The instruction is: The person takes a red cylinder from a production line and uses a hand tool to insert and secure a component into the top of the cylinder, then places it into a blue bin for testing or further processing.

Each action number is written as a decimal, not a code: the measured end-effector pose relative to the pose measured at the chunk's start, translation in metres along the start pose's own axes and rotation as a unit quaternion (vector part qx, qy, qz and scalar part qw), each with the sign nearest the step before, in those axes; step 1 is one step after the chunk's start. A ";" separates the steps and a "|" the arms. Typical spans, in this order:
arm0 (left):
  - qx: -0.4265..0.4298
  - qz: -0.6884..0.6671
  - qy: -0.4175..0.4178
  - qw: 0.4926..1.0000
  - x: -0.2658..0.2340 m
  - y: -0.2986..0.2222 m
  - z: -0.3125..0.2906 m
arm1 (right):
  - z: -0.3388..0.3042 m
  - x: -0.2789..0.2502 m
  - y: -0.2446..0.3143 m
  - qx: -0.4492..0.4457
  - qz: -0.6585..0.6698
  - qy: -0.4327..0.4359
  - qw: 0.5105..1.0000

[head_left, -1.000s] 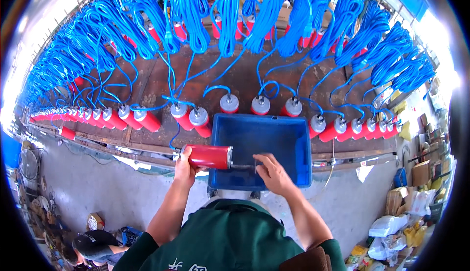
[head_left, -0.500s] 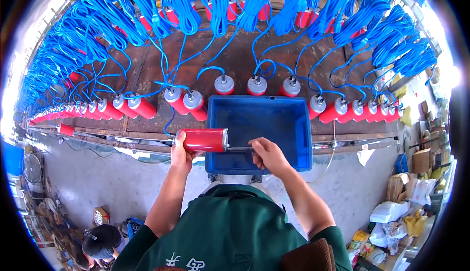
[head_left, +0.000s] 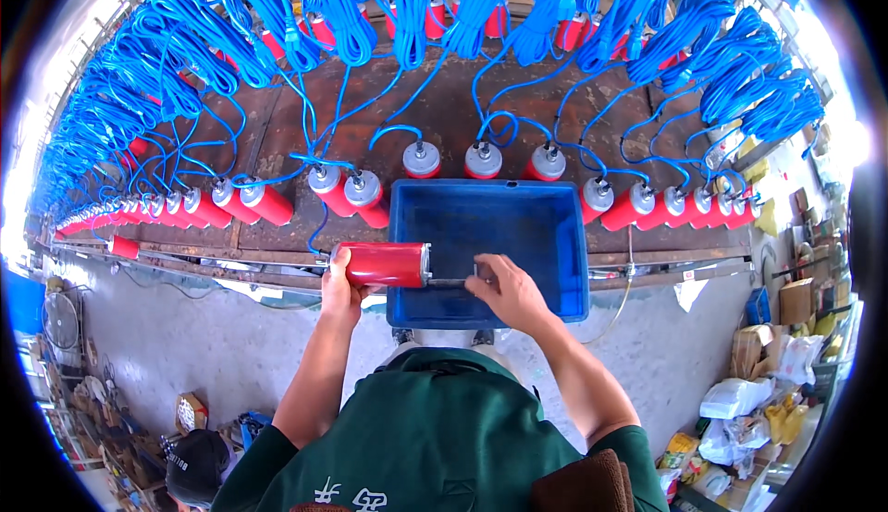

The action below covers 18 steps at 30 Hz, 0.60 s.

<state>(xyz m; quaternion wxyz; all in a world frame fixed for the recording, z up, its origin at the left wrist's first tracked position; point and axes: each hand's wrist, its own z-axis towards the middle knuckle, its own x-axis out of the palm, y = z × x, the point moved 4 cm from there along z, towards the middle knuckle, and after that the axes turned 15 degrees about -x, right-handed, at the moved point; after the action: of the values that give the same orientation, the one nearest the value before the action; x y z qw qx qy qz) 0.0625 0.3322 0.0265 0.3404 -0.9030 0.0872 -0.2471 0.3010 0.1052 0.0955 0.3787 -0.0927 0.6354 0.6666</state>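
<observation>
My left hand [head_left: 342, 283] is wrapped round the left end of a shiny red cylinder [head_left: 387, 264], which lies level over the left part of a blue plastic crate [head_left: 580, 262]. A blue cable runs from near the cylinder's left end up to the bench. Out of the silvery right end, low down, sticks a thin metal rod-like tool [head_left: 448, 282]. The thumb and a finger of my right hand [head_left: 511, 295] are at its outer end, the other fingers loosely curled above. The fingers hide the tool's tip.
Red cylinders with grey tops [head_left: 368, 193] stand in a row along the brown bench [head_left: 421, 105], each with a blue cable. Coiled blue cables [head_left: 351, 12] hang behind. Bags and boxes [head_left: 735, 399] lie at the right; a person in a dark cap [head_left: 196, 468] is at lower left.
My right hand has loosened and turned at the tool's end, its fingers rising a little. The left hand and red cylinder stay almost still. The person's cap at lower left has shifted slightly.
</observation>
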 end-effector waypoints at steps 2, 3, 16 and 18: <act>-0.002 -0.009 -0.011 1.000 0.004 -0.002 -0.004 | -0.002 -0.014 0.010 -0.076 -0.023 0.016 0.997; -0.006 -0.016 -0.016 1.000 0.007 -0.002 -0.005 | -0.001 -0.017 0.013 -0.180 -0.077 0.022 0.980; 0.001 -0.027 -0.023 0.999 0.004 0.001 -0.001 | 0.014 0.012 -0.012 0.230 0.256 0.057 0.937; -0.007 -0.013 -0.018 1.000 0.002 0.001 -0.001 | 0.012 0.002 -0.006 0.152 0.161 0.046 0.974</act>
<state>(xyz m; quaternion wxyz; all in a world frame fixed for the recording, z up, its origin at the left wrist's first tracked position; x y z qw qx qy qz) 0.0643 0.3305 0.0272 0.3320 -0.9110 0.0706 -0.2343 0.3077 0.1160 0.0920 0.2463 0.0387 0.7527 0.6094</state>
